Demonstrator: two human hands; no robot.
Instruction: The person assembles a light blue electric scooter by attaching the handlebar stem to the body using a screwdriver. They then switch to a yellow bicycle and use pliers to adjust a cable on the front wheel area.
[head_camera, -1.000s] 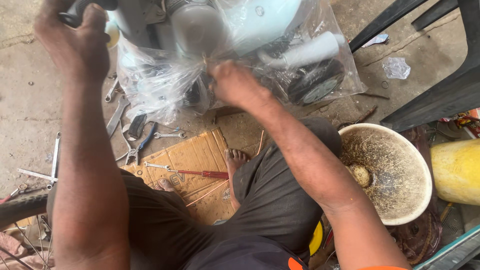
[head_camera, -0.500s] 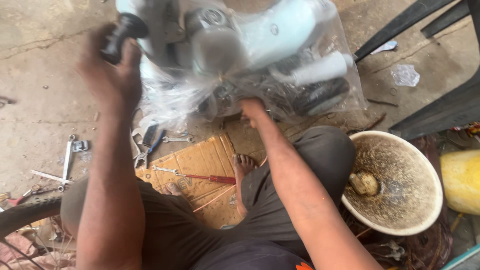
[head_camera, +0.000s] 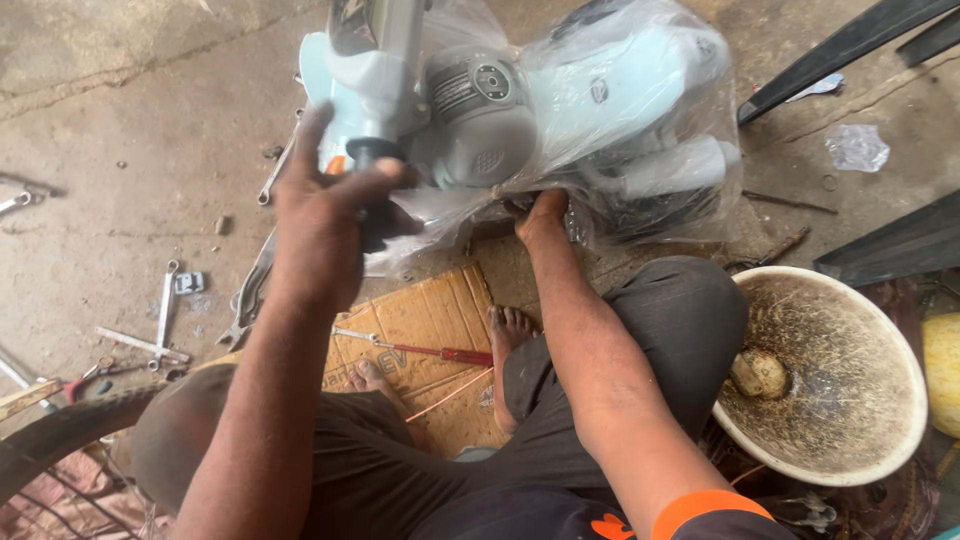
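Toy scooter (head_camera: 560, 110), pale blue and wrapped in clear plastic, stands on the concrete floor (head_camera: 130, 120) in front of a seated person.

Left hand (head_camera: 335, 205) is closed around the black handlebar grip (head_camera: 372, 160); right hand (head_camera: 542, 212) presses under the wrapped body, its fingers hidden, so I cannot tell whether it grips. The slick plastic could let the lower hand slip and tip the scooter toward the bare feet on the cardboard (head_camera: 430, 320). Loose wrenches (head_camera: 165, 305) and a red-handled screwdriver (head_camera: 430, 352) lie close, easy to knock or step on.
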